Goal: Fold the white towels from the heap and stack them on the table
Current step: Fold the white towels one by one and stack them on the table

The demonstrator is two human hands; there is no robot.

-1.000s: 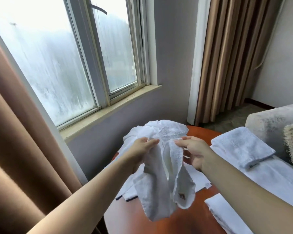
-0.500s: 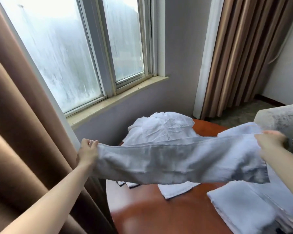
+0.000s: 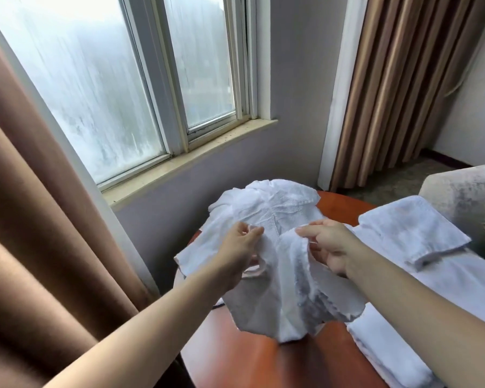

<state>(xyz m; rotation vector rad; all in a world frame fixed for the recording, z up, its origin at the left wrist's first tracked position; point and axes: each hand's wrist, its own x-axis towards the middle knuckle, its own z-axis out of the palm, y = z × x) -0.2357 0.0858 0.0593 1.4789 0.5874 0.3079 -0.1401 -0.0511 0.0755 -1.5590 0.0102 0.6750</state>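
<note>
Hanging in front of the heap, a white towel droops above the tabletop. The left hand and the right hand each have a grip clamped on its top edge, close together. Folded towels lie right of the heap.

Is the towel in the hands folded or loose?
Loose: the towel hangs bunched in drooping folds, pinched at its top edge by the left hand and right hand.

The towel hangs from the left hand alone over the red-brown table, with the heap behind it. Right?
No: both hands hold it. The head view shows the left hand and right hand each pinching the towel over the table, heap behind it.
</note>
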